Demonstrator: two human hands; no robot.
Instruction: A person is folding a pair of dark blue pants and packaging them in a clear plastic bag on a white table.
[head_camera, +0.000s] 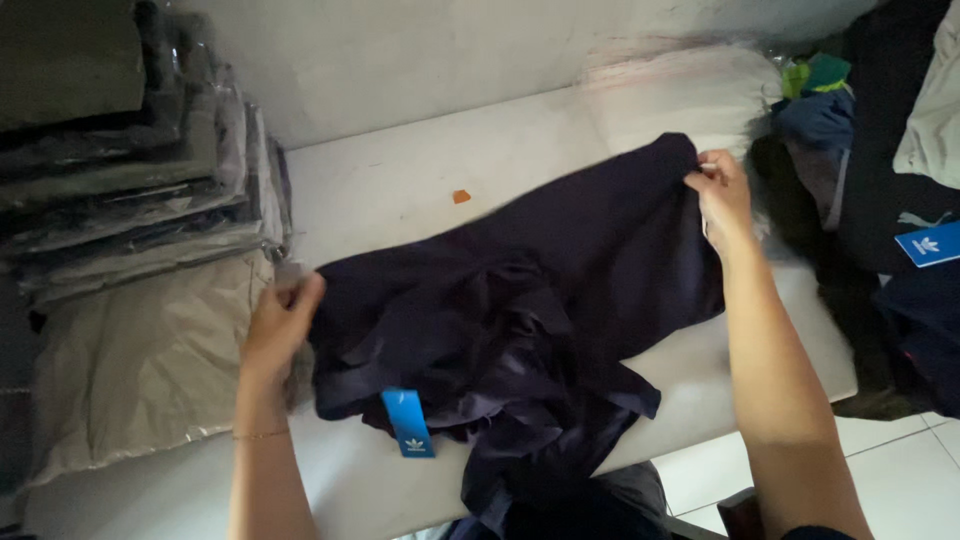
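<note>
Dark navy garment (520, 300) lay spread mid-table (400, 180), blue tag (407, 422) near front edge, left hand (280, 325) pinching its left edge, right hand (722, 195) gripping far right corner, bagged clothes (130, 200) stacked at left edge.

The dark navy cloth garment (520, 320) slides off the white desk's (400, 180) near edge, and its lower folds run out of view at the bottom. Motion blurs its middle, so the creases there can't be read. The left hand's (278, 325) fingertips sink behind the cloth's edge. On the left, the stack of clear plastic-wrapped packages (130, 170) is cut off by the frame. The dark heap of clothes (880, 200) on the right is too shadowed to sort out.
</note>
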